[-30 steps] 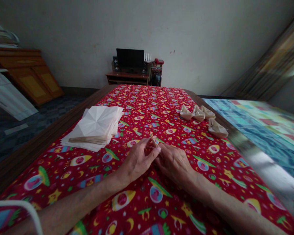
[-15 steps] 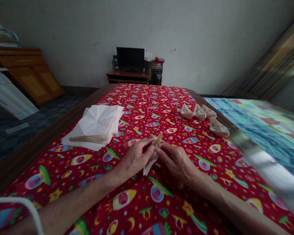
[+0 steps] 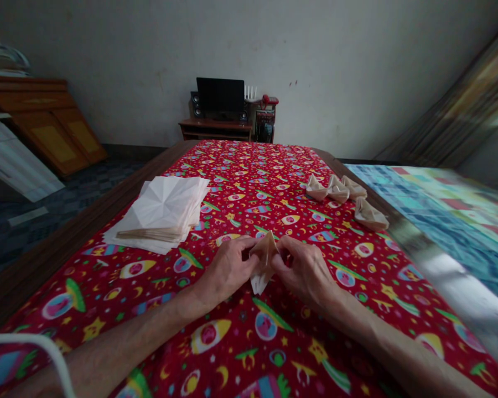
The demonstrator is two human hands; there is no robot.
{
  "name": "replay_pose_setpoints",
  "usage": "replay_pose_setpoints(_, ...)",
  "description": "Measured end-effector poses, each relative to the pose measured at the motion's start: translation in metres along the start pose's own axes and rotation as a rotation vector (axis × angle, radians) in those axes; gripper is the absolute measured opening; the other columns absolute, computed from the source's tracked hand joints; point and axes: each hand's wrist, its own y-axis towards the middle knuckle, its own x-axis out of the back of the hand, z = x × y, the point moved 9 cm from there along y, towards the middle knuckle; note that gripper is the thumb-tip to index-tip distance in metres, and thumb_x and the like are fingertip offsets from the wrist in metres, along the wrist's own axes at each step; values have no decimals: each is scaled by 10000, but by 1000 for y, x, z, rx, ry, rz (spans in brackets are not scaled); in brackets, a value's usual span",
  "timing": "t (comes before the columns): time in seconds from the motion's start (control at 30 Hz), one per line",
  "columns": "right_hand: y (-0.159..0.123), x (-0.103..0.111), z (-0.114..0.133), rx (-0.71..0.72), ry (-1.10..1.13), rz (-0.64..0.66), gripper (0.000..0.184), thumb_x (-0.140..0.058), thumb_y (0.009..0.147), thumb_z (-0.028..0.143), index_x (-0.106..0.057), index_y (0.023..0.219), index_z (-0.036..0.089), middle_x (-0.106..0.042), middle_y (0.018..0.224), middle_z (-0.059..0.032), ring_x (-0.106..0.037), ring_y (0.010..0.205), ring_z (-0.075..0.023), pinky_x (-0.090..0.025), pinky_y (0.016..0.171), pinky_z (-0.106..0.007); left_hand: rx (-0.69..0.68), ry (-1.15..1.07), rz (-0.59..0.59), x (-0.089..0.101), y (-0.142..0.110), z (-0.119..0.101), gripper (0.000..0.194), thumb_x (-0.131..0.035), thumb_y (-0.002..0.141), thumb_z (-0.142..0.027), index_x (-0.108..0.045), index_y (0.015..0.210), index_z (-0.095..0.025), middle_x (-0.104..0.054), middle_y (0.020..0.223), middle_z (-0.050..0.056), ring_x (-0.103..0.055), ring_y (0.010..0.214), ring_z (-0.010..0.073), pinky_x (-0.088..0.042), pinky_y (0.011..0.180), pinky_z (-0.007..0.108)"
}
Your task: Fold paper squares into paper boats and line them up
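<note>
Between my hands, low over the patterned red cloth (image 3: 240, 342), is a small piece of folded paper (image 3: 265, 260), cream-coloured, its point away from me and its loose white layers towards me. My left hand (image 3: 232, 262) pinches its left edge between thumb and fingers. On the opposite edge my right hand (image 3: 305, 268) has a similar pinch, its fingers curled. The fingertips partly cover the paper's sides.
Left of my hands lies a stack of creased white paper sheets (image 3: 161, 202). Several folded paper shapes (image 3: 370, 214) stand near the table's right edge. A white cable (image 3: 45, 345) crosses the lower left corner. Beyond the table are a monitor (image 3: 221, 95) and a bed (image 3: 448, 221).
The folded paper has turned from a narrow, slanted position to a more upright one, its faces spread wider. My right hand has shifted slightly and now grips the right edge.
</note>
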Motion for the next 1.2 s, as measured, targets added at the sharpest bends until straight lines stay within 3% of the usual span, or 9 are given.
replay_pose_setpoints(0.13,0,2,-1,-11,79,-27,112,-484,707,150,-456,602,176,-475,527,47,-400,466,-59,-265,468,-183,41,-69,28,-3,0,3,214,-501,729,-109,-688,824,-151,-688,792,22,-621,760,174,-448,696,244)
replay_pose_setpoints(0.27,1,-4,-7,-80,86,7,116,-482,656,128,-430,563,174,-439,496,54,-382,453,-55,-260,455,-177,68,-288,118,-13,0,5,220,-494,768,-174,-652,920,-157,-692,866,28,-637,829,186,-471,738,259)
replay_pose_setpoints(0.47,1,-7,-6,-97,98,30,93,-476,660,134,-466,573,168,-455,506,51,-394,461,-59,-268,458,-181,134,-452,110,-18,0,10,262,-542,709,-192,-555,967,-146,-666,952,68,-620,918,219,-474,778,299)
replay_pose_setpoints(0.6,0,-11,-5,-134,191,86,83,-472,675,135,-530,624,165,-459,519,56,-395,462,-57,-276,440,-167,224,-638,180,-24,-5,3,290,-568,717,-207,-504,997,-163,-652,971,56,-616,913,204,-459,743,273)
replay_pose_setpoints(0.73,-1,-12,-10,-192,265,90,98,-480,695,161,-498,599,164,-419,513,56,-366,455,-55,-263,417,-163,285,-855,248,-25,-12,-3,367,-587,773,-286,-488,1110,-180,-648,1025,49,-604,949,197,-436,814,288)
replay_pose_setpoints(0.83,-1,-13,-15,-260,308,109,96,-475,694,174,-507,605,162,-454,514,41,-388,457,-66,-275,420,-172,353,-968,259,-26,-14,3,391,-560,824,-360,-500,1175,-198,-651,1052,54,-599,974,197,-426,824,288)
replay_pose_setpoints(0.97,1,-13,-19,-306,335,157,99,-465,672,166,-556,637,151,-489,545,28,-419,483,-79,-300,440,-182,355,-1069,271,-29,-12,9,378,-490,874,-458,-584,1120,-185,-671,1012,73,-613,934,196,-435,768,273)
replay_pose_setpoints(1.2,0,-17,-28,-325,330,199,88,-486,709,194,-561,686,154,-498,582,32,-418,502,-84,-321,464,-203,330,-1054,186,-28,-9,16,339,-674,803,-264,-584,1121,-192,-681,990,43,-630,884,142,-451,797,228)
